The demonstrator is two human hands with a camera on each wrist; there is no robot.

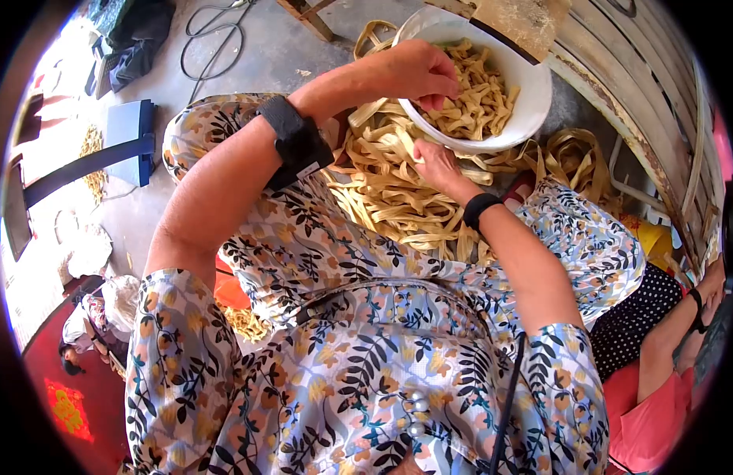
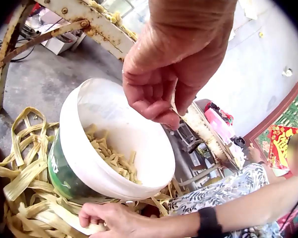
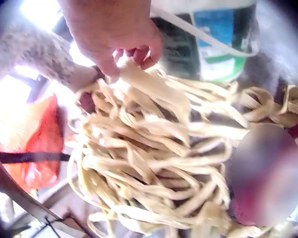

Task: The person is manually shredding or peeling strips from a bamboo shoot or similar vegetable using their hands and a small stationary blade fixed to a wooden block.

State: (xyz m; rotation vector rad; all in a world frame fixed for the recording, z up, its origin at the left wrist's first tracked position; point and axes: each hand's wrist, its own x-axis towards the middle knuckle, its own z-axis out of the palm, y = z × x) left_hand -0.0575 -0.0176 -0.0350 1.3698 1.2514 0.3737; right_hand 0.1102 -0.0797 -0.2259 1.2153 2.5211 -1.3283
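Hands (image 1: 422, 70) (image 1: 440, 165): one pinches a strip (image 3: 161, 94), one overhangs an illegibly labelled bucket (image 3: 208, 55).

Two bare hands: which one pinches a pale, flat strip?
The right hand pinches the pale strip outside the white plastic bucket; the left hand, over its opening, shows no long strip.

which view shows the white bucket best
Left wrist: the white bucket shows rim, inner wall and green outside together. The head view looks in, the left hand covering some rim; right wrist shows only its outside, top cut off.
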